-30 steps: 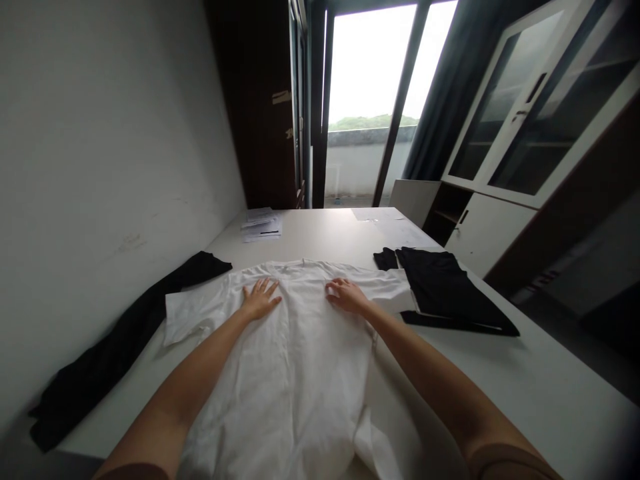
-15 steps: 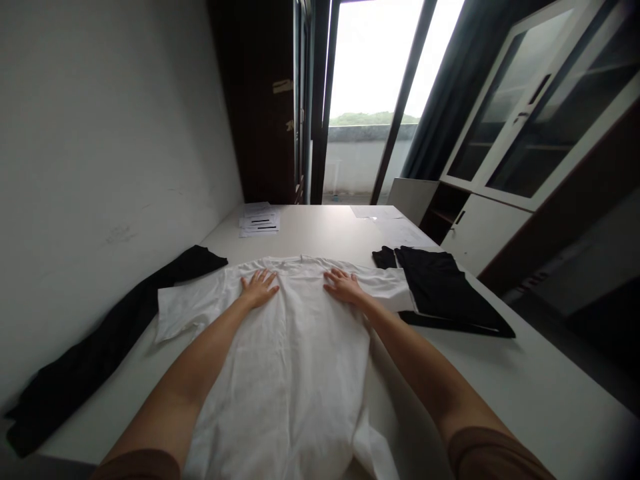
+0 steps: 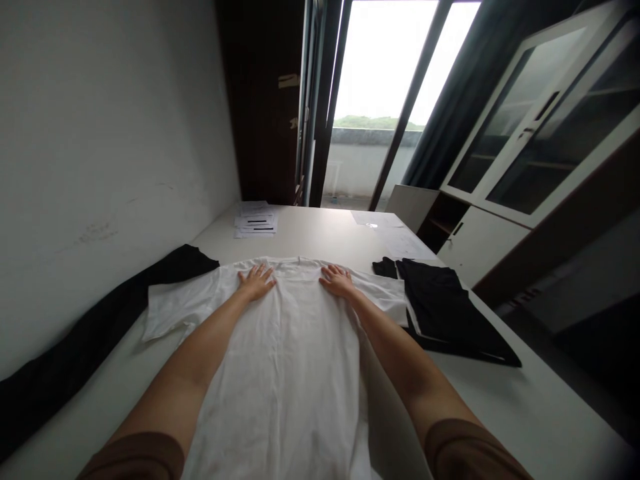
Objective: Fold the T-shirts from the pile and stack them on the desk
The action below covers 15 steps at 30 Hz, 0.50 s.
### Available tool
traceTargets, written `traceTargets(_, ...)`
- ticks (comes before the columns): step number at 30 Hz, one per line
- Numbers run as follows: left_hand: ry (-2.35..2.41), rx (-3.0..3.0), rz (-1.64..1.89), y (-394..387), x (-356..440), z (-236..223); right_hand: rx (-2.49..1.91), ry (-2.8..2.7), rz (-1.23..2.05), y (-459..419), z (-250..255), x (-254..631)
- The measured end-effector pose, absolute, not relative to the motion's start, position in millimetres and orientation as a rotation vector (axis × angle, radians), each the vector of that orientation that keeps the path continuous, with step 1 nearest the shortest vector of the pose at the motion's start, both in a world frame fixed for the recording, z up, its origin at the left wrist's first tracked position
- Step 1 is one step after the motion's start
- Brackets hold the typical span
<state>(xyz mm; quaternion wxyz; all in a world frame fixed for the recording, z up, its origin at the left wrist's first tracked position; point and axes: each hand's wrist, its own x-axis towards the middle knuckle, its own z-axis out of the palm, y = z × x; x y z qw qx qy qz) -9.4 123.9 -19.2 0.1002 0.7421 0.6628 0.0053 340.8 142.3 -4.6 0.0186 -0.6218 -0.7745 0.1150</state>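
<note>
A white short-sleeved shirt (image 3: 290, 360) lies spread on the white table (image 3: 320, 233), its collar end away from me and its sleeves out to both sides. My left hand (image 3: 256, 283) rests on it near the left shoulder, fingers spread and palm down. On the opposite shoulder my right hand (image 3: 337, 281) also lies flat with its fingers stretched out. Neither hand grips the cloth. The shirt's lower end runs out of the bottom of the view between my forearms.
Folded black clothing (image 3: 445, 307) lies at the right, touching the shirt's sleeve. A long black garment (image 3: 105, 327) stretches along the wall side. Papers (image 3: 256, 220) lie at the far left, and more sheets (image 3: 395, 230) at the far right. A glass-doored cabinet (image 3: 540, 120) stands beyond.
Both hands stay on the shoulders with only a slight shift. The shirt's lower part looks smoother and straighter on the right. The whole view has tilted a little.
</note>
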Motion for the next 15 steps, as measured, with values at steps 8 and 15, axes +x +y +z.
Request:
traceTargets(8,1.97,2.188,0.013,159,-6,-21,-1.972,-2.364,0.387,181,-13,345)
traceTargets(15,1.97,2.24,0.008,190,-5,-27,-2.004,-2.384,0.393,205,-16,355)
